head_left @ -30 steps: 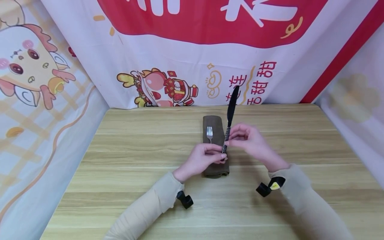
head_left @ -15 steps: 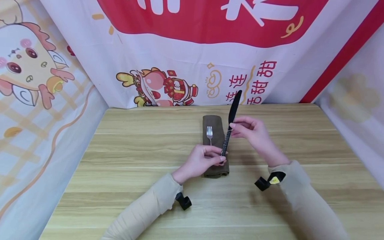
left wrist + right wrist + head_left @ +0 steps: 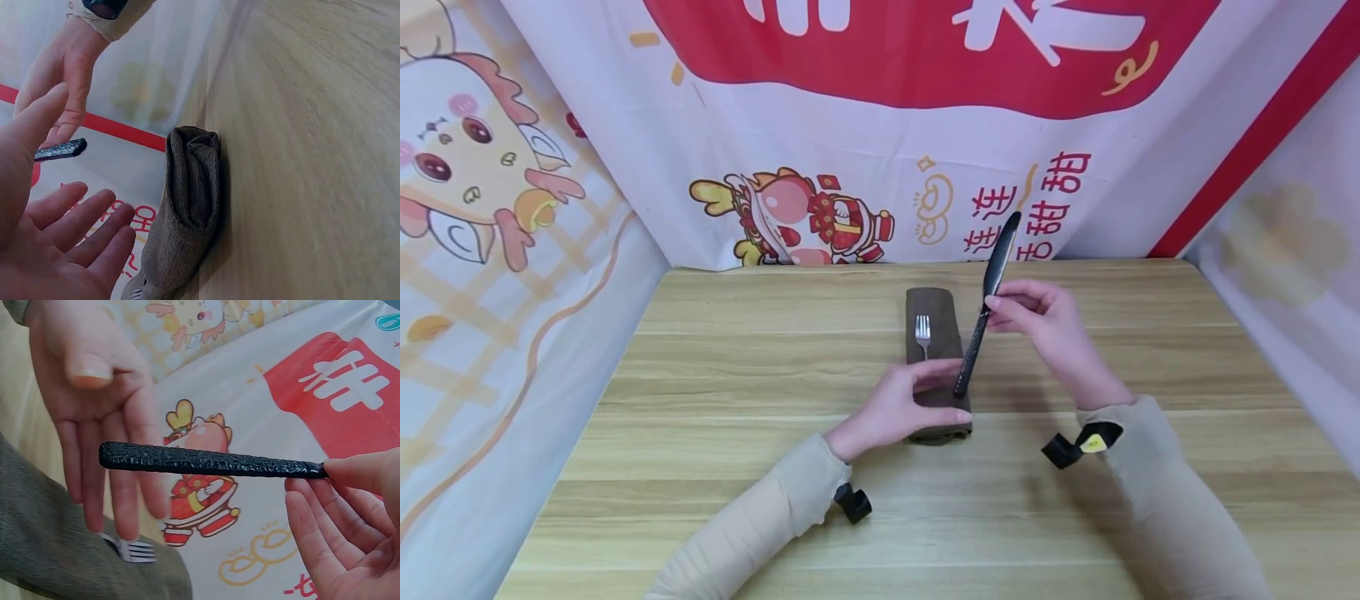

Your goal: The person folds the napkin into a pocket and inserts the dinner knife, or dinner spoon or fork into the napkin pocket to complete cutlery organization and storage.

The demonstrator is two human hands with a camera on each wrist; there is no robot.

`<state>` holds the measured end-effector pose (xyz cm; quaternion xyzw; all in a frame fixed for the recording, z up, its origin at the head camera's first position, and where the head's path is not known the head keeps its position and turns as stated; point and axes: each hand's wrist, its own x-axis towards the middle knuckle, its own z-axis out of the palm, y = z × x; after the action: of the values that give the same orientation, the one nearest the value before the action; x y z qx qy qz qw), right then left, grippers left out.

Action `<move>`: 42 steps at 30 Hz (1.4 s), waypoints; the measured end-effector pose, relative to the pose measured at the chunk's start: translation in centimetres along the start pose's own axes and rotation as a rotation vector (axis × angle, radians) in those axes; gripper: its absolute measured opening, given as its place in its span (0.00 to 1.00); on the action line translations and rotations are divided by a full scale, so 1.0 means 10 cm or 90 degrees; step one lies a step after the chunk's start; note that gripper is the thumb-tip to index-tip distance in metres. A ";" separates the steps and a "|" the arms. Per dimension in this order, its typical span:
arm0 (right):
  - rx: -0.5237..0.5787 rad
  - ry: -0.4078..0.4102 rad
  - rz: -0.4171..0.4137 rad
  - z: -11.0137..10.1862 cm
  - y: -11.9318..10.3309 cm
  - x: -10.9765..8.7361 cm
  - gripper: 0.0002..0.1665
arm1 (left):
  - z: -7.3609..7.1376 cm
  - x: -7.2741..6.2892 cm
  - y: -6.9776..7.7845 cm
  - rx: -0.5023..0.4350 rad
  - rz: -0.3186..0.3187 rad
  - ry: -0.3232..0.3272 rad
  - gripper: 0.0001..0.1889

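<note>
A black table knife [image 3: 976, 350] with a textured handle is held up at a slant over the table, blade pointing away. My right hand [image 3: 1037, 317] pinches it near where blade meets handle, as the right wrist view also shows. Close to the handle's lower end is my left hand [image 3: 898, 404], thumb and fingers apart and holding nothing; the left wrist view shows its fingers extended. Beneath lies a folded dark brown napkin [image 3: 936, 304]. On it rests a silver fork [image 3: 922, 327], tines showing, its handle hidden by my left hand.
The napkin lies on a wooden table [image 3: 737, 358]. Behind the table hangs a white and red printed cloth [image 3: 850, 133], with more printed cloth [image 3: 512, 333] on the left side and pale cloth [image 3: 1285, 233] on the right.
My left hand has let go of the knife handle and its fingers have spread. The right hand has slid up the knife and moved slightly away and right, tilting the knife further right.
</note>
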<state>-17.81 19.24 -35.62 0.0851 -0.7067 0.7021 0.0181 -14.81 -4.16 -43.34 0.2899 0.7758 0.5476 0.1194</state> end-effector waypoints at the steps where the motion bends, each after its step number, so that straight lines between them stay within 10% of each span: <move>1: 0.005 0.002 -0.009 -0.02 -0.02 0.01 0.11 | 0.00 -0.01 0.00 0.028 0.005 -0.006 0.37; 15: 0.051 0.049 -0.044 -0.17 -0.29 0.14 0.14 | 0.06 -0.13 0.03 0.505 0.076 -0.229 0.61; 24: 0.026 0.021 -0.045 -0.17 -0.18 0.25 0.16 | 0.15 -0.20 0.02 0.586 0.010 -0.306 0.67; 42: 0.029 0.018 -0.033 -0.09 0.06 0.62 0.16 | 0.18 -0.25 0.06 0.599 0.000 -0.321 0.69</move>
<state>-24.14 19.56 -35.29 0.0937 -0.6879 0.7183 0.0445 -11.63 -4.06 -43.77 0.4349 0.8847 0.0534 0.1593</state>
